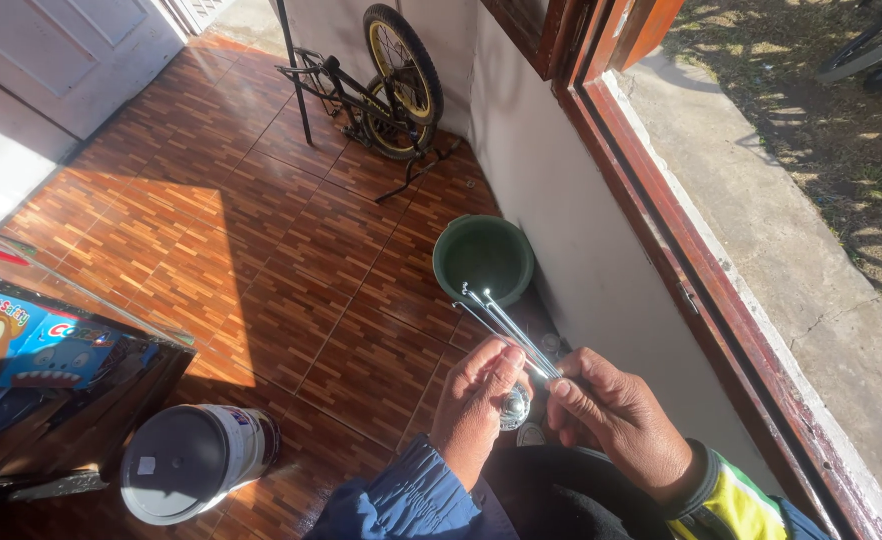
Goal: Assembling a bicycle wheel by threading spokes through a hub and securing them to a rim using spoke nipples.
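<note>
while low in the frame, hands: left hand [476, 405] grips a hub [514, 407]; right hand [616, 415] pinches spokes [506, 325]
above them: green bucket [483, 258]

Two hands [481, 405], one green basin [483, 257], one white bucket [196, 460], one bicycle [381, 85].

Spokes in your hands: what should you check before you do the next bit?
1. Left hand has a firm hold of the hub: ok, its fingers wrap round it.
2. Right hand pinches the spokes: ok, near their lower ends.
3. Spokes bunched together: ok, they fan out only slightly towards the green bowl.
4. Spoke ends seated in the hub: cannot tell, fingers hide them.
5. Light enough to see: ok, sun falls on both hands.
6. Room on the floor: ok, the white bucket and small bike stand apart.
</note>
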